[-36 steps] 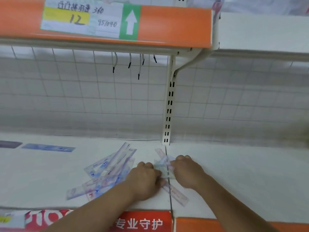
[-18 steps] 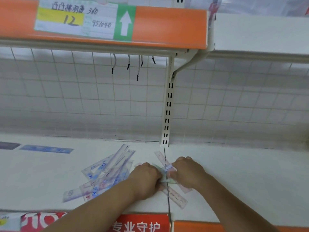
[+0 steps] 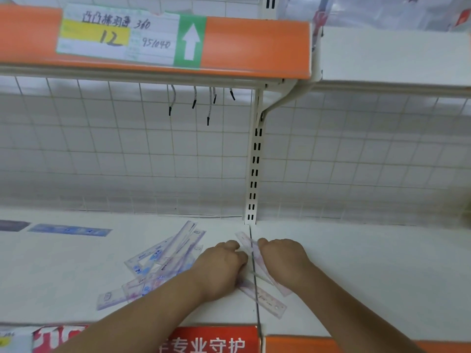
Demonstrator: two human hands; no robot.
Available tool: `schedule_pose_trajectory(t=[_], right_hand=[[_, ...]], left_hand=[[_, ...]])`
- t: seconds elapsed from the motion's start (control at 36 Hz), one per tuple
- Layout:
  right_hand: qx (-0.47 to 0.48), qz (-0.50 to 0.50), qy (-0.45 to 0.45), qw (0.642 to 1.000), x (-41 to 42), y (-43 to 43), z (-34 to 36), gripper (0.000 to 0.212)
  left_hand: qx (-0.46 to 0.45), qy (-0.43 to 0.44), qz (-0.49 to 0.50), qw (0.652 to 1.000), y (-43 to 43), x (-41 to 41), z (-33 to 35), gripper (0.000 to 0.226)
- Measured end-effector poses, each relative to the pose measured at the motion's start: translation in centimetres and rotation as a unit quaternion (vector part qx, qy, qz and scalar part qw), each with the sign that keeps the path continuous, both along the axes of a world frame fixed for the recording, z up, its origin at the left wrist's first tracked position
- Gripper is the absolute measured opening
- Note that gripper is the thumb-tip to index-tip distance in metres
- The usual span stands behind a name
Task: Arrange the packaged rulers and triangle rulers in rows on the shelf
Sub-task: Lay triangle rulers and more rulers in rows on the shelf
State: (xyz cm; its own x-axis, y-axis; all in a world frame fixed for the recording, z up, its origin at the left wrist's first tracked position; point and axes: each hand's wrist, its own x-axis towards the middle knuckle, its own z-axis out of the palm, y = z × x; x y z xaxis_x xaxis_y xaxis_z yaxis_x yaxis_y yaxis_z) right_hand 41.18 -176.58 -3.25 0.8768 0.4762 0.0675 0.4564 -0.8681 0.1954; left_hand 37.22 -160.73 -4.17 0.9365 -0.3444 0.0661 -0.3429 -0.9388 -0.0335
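Note:
On the white shelf [image 3: 369, 271] a loose heap of clear packaged rulers and triangle rulers [image 3: 163, 263] lies left of centre. Across the seam between two shelf boards lie a few more packaged rulers [image 3: 265, 299], slanting toward the front right. My left hand [image 3: 219, 268] and my right hand [image 3: 283, 258] are side by side over these, fingers curled down onto them. The hands cover the middle of these rulers; whether they pinch them or only press on them is not plain.
A blue packaged ruler [image 3: 68, 230] and a dark flat item [image 3: 12, 225] lie at the far left of the shelf. An orange price rail with a label [image 3: 122, 36] fronts the shelf above. Cords [image 3: 193, 103] hang under it. A slotted upright [image 3: 254, 169] stands behind my hands.
Both hands have shifted slightly back along the seam, and the rulers under them have turned and spread a little. The heap on the left is unchanged.

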Motion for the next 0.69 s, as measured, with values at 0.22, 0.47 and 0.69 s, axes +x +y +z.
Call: schedule_pose_trajectory(t=[0.22, 0.47, 0.69], right_hand=[[0.048, -0.033, 0.009, 0.998, -0.3, -0.4, 0.6, 0.011], [0.269, -0.108, 0.078, 0.954, 0.5, -1.3, 1.1, 0.051], [0.346, -0.101, 0.115, 0.926, -0.4, -1.5, 1.5, 0.046]], left_hand=[[0.003, -0.036, 0.014, 0.999, -0.1, -0.3, 0.7, 0.015], [-0.038, -0.039, 0.041, 0.998, -0.1, -1.2, 2.1, 0.013], [-0.051, 0.021, 0.063, 0.997, -0.2, -1.4, 2.0, 0.057]])
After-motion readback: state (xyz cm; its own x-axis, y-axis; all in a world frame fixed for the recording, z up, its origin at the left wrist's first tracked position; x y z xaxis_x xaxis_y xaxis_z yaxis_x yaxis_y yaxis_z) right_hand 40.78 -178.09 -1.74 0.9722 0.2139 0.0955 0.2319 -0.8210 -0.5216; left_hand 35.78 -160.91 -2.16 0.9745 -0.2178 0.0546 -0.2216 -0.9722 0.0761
